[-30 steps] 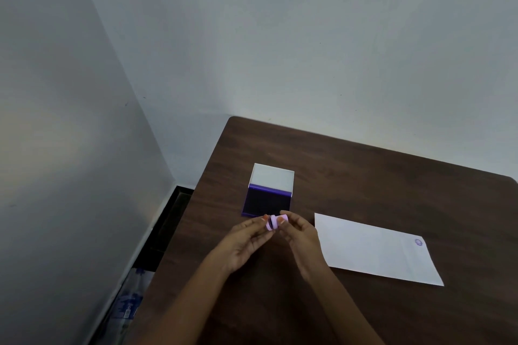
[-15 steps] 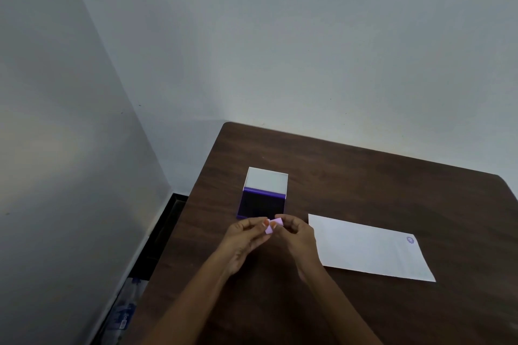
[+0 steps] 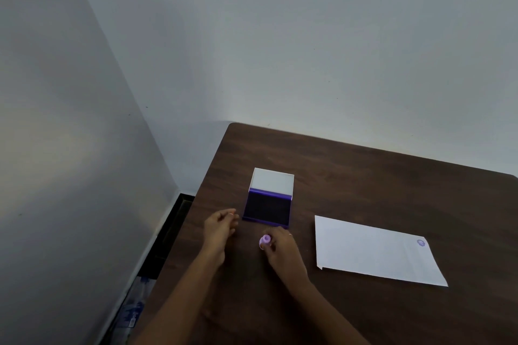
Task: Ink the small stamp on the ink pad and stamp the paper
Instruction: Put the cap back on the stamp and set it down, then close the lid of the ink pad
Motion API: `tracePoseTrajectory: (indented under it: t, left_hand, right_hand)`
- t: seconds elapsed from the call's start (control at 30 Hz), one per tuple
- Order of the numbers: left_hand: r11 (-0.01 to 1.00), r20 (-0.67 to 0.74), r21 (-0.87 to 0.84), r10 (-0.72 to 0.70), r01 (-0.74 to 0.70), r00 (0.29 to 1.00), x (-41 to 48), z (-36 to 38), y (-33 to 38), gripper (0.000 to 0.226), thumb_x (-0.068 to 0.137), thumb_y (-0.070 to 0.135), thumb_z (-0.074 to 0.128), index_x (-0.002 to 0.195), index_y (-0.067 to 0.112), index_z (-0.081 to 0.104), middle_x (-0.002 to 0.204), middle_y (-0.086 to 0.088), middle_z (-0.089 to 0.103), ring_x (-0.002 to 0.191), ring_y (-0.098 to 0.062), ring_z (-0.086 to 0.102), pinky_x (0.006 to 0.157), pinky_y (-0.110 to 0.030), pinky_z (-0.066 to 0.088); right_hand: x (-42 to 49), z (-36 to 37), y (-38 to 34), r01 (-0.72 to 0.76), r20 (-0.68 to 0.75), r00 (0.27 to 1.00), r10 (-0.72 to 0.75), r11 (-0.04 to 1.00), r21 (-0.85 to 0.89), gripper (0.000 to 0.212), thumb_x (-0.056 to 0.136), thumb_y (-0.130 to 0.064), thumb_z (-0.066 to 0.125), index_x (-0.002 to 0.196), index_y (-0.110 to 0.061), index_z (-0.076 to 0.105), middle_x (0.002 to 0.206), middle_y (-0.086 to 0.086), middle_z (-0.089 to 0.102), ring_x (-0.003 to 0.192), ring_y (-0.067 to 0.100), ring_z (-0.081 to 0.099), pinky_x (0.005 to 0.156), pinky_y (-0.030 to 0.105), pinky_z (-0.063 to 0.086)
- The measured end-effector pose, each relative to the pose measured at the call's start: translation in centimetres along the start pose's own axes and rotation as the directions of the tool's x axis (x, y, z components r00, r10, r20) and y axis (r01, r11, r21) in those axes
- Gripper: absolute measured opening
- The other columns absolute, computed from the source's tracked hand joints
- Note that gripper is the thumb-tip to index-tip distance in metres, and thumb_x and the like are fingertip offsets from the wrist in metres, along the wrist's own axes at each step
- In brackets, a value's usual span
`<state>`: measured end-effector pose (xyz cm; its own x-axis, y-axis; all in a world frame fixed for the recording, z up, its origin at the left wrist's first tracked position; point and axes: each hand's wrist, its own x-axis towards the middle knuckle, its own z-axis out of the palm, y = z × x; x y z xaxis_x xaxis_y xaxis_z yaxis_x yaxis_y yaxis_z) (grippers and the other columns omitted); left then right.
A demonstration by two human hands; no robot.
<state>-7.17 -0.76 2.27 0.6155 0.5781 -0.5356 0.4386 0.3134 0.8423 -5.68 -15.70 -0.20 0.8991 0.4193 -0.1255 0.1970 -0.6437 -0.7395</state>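
The two hands, which half a second ago met at the small lilac round stamp [image 3: 265,239] just in front of the open ink pad [image 3: 267,209], have now separated. The left hand [image 3: 219,225] has drawn away to the left of the ink pad's near corner, and only the right hand [image 3: 281,249] keeps the stamp. The ink pad and the paper lie as they did before.

Surface and room: a dark brown wood-grain worktop [image 3: 364,176] stands in the corner of two plain pale grey walls [image 3: 280,36]. The purple-cased ink pad has a dark inked face and a white lid folded back on its far side. To the right of the ink pad, well apart from it, lies a white rectangular sheet of paper [image 3: 375,251], flat, bearing one purple round imprint [image 3: 421,242] near its far right corner. Left of the ink pad, beyond the worktop's edge, a dark strip of floor [image 3: 168,232] shows, with a blurred bluish object on it that cannot be identified.

Hands: the left hand holds nothing, its fingers loosely curled and its thumb raised, close above or on the worktop. The right hand pinches the stamp between fingertips and thumb, just in front of the ink pad's near edge; stamp and pad are apart. Both forearms reach in from the lower edge, bare.
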Motion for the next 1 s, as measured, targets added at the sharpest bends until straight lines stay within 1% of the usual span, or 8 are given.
tracePoseTrajectory:
  t: [0.17,0.27,0.37,0.43,0.53,0.67,0.8,1.0]
  left_hand:
    - [1.0,-0.027,0.016,0.022,-0.022,0.999,0.9,0.2,-0.3,0.015,0.09,0.006,0.049,0.094,0.015,0.061,0.09,-0.003,0.062,0.083,-0.014,0.059,0.067,-0.024,0.048]
    - [0.994,-0.036,0.083,0.069,-0.066,0.997,1.7,0.9,-0.1,0.015,0.09,0.007,0.049,0.097,0.014,0.061,0.099,-0.007,0.062,0.085,-0.014,0.058,0.069,-0.025,0.047]
    - [0.974,-0.01,0.182,0.139,-0.135,0.99,3.0,1.8,0.6,0.019,0.091,0.01,0.049,0.107,0.013,0.058,0.113,-0.011,0.06,0.098,-0.019,0.056,0.081,-0.031,0.048]
    - [0.949,0.026,0.252,0.188,-0.189,0.982,3.9,2.7,1.3,0.025,0.093,0.016,0.047,0.117,0.014,0.053,0.121,-0.011,0.056,0.106,-0.021,0.052,0.083,-0.031,0.044]
    - [0.921,0.095,0.303,0.225,-0.244,0.97,5.0,4.3,2.3,0.035,0.094,0.025,0.044,0.128,0.014,0.043,0.13,-0.011,0.051,0.115,-0.023,0.048,0.085,-0.029,0.039]
    - [0.908,0.182,0.36,0.157,-0.215,0.971,6.1,5.9,2.7,0.044,0.096,0.034,0.038,0.135,0.014,0.032,0.137,-0.013,0.045,0.122,-0.027,0.043,0.096,-0.036,0.039]
    - [0.902,0.172,0.382,0.144,-0.201,0.975,6.6,6.5,2.8,0.043,0.096,0.037,0.036,0.133,0.014,0.035,0.134,-0.013,0.047,0.12,-0.027,0.045,0.095,-0.037,0.041]
    - [0.92,0.17,0.344,0.134,-0.187,0.976,6.8,5.9,3.1,0.04,0.095,0.035,0.041,0.13,0.016,0.038,0.133,-0.011,0.047,0.118,-0.025,0.045,0.094,-0.037,0.042]
  right_hand:
    - [-0.1,0.6,1.0,0.018,0.068,0.998,-0.016,0.999,-0.032,0.02,0.087,-0.022,0.056,0.104,-0.011,0.056,0.111,0.009,0.06,0.1,0.015,0.053,0.084,0.017,0.035]
    - [0.1,0.1,1.1,0.049,0.078,0.996,-0.051,0.999,0.019,0.022,0.082,-0.033,0.061,0.099,-0.018,0.057,0.103,-0.001,0.06,0.093,0.01,0.054,0.08,0.018,0.038]
    - [1.1,-1.4,0.9,0.014,-0.169,0.985,0.016,0.985,0.173,0.024,0.081,-0.033,0.062,0.104,-0.026,0.056,0.099,-0.013,0.054,0.096,0.005,0.053,0.078,0.014,0.039]
    - [2.9,-2.8,0.8,-0.055,-0.299,0.941,0.159,0.943,0.329,0.015,0.088,-0.031,0.053,0.102,-0.028,0.055,0.101,-0.005,0.059,0.095,0.01,0.055,0.073,0.012,0.04]
    - [6.5,-4.5,0.6,-0.21,-0.226,0.912,0.343,0.862,0.462,0.032,0.093,-0.035,0.041,0.117,-0.016,0.049,0.12,0.01,0.057,0.096,0.01,0.05,0.078,0.021,0.041]
    - [9.4,-5.0,0.6,-0.298,-0.132,0.902,0.41,0.816,0.496,0.039,0.095,-0.037,0.036,0.124,-0.012,0.041,0.127,0.013,0.052,0.096,0.012,0.045,0.077,0.024,0.041]
    - [10.5,-4.1,0.4,-0.336,-0.098,0.889,0.446,0.784,0.522,0.04,0.094,-0.039,0.037,0.125,-0.013,0.038,0.129,0.012,0.05,0.096,0.012,0.045,0.082,0.028,0.041]
    - [10.6,-5.0,0.7,-0.318,-0.078,0.871,0.486,0.675,0.666,0.045,0.091,-0.04,0.045,0.128,-0.015,0.036,0.131,0.009,0.047,0.096,0.01,0.045,0.065,0.017,0.041]
